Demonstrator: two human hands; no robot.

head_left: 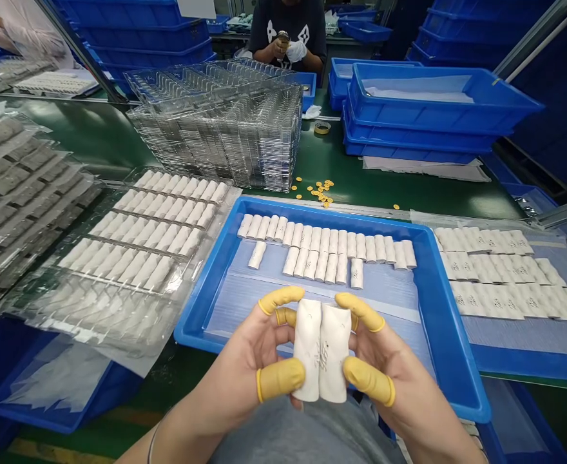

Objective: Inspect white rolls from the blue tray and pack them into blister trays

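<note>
My left hand [252, 357] and my right hand [390, 364] wear yellow finger cots and are closed on two white wrapped pieces, held upright side by side and touching. The left white wrapped piece [307, 345] sits between my left thumb and fingers. Dark handwritten-looking marks show on the right white wrapped piece [336, 354], gripped by my right hand. What the wrapping covers is hidden. Just beyond my hands lies a blue tray [457, 335] lined with pale sheet, where smaller white wrapped pieces [312, 263] lie in rows.
Left of the blue tray, a clear plastic tray [138, 367] holds rows of white pieces. Behind stand stacked clear trays [225, 142] and blue bins [419, 122]. Yellow discs [319, 192] and a tape roll [322, 128] lie on the green table. A person [288, 38] works opposite.
</note>
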